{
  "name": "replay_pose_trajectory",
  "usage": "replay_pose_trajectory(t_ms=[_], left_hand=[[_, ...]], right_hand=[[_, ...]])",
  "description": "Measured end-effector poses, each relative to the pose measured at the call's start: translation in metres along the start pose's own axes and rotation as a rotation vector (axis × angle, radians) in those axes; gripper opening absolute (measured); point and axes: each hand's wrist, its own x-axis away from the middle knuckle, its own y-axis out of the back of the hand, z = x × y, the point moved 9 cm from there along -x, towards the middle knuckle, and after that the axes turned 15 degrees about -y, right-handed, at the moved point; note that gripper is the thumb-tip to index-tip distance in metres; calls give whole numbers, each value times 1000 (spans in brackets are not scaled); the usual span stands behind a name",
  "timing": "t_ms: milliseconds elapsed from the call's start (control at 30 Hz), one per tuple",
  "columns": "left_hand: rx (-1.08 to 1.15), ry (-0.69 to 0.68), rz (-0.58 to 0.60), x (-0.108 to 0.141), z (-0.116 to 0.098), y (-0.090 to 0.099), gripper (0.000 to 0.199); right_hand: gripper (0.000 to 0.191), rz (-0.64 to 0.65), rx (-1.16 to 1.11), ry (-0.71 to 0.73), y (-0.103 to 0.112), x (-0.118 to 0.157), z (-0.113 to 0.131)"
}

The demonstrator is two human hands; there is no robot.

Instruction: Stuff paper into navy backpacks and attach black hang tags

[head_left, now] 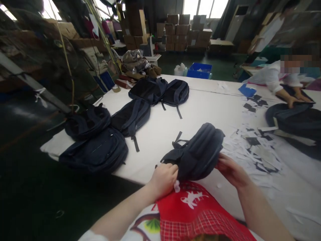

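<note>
- Two bare hands are handling a navy backpack [200,152] at the white table's [200,110] near edge.
- Left hand [164,177] is curling closed on its end; right hand [233,170], half open, is touching its side, grip unclear.
- Turning it would be calling for steady support.
- Scraps [253,140] are crowding the right.

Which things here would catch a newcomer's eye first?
Probably the bright red apron at the bottom centre, with the left hand and right hand on a dark backpack just above it. Next, more dark backpacks along the white table's left side, and the litter of pale and dark scraps to the right.
</note>
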Motion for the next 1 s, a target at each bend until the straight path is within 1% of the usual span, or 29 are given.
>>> replay_pose_trajectory(t_ms=[33, 100, 167, 233, 267, 300, 333, 367, 400, 467, 567, 600, 633, 700, 800, 867, 900, 1000], left_hand=[[-59, -30, -11, -1, 0, 8, 11], [-181, -71, -44, -3, 3, 28, 21], [-299, -96, -84, -4, 5, 52, 34], [-387, -128, -115, -8, 3, 71, 41], [-411, -148, -118, -10, 1, 76, 42], [-418, -170, -106, -14, -1, 77, 42], [-405, -193, -81, -17, -2, 73, 41], [-374, -210, -44, -21, -3, 64, 41], [-325, -215, 2, -24, -1, 51, 40], [-181, -189, 105, -27, 7, 14, 40], [68, -72, 231, -20, 25, -45, 39], [135, -22, 248, -15, 30, -59, 41], [186, 30, 252, -9, 35, -69, 44], [244, 137, 226, 3, 45, -78, 51], [273, 251, 207, 17, 56, -78, 55], [279, 277, 251, 21, 59, -83, 55], [280, 281, 285, 23, 60, -89, 55], [290, 303, 394, 33, 62, -118, 53]], right_hand=[[29, 20, -85, -4, 3, 1, -1], [27, 51, -208, -6, 6, 2, -3], [29, 81, -278, -2, 4, 0, -4], [28, 97, -326, -3, 2, -8, -5], [26, 94, -343, -9, 2, -14, -6], [24, 84, -352, -21, 3, -21, -8], [22, 66, -350, -39, 6, -30, -12], [21, 41, -331, -61, 9, -39, -16], [21, 9, -293, -91, 13, -49, -22], [26, -71, -181, -165, 22, -64, -39], [32, -156, -58, -291, 30, -75, -70], [32, -166, -55, -323, 30, -75, -79], [32, -168, -65, -345, 29, -76, -86], [31, -166, -112, -367, 28, -77, -95], [27, -159, -200, -401, 28, -84, -104], [19, -174, -246, -438, 32, -91, -112], [16, -192, -262, -457, 36, -93, -118], [17, -261, -305, -511, 51, -93, -140]])
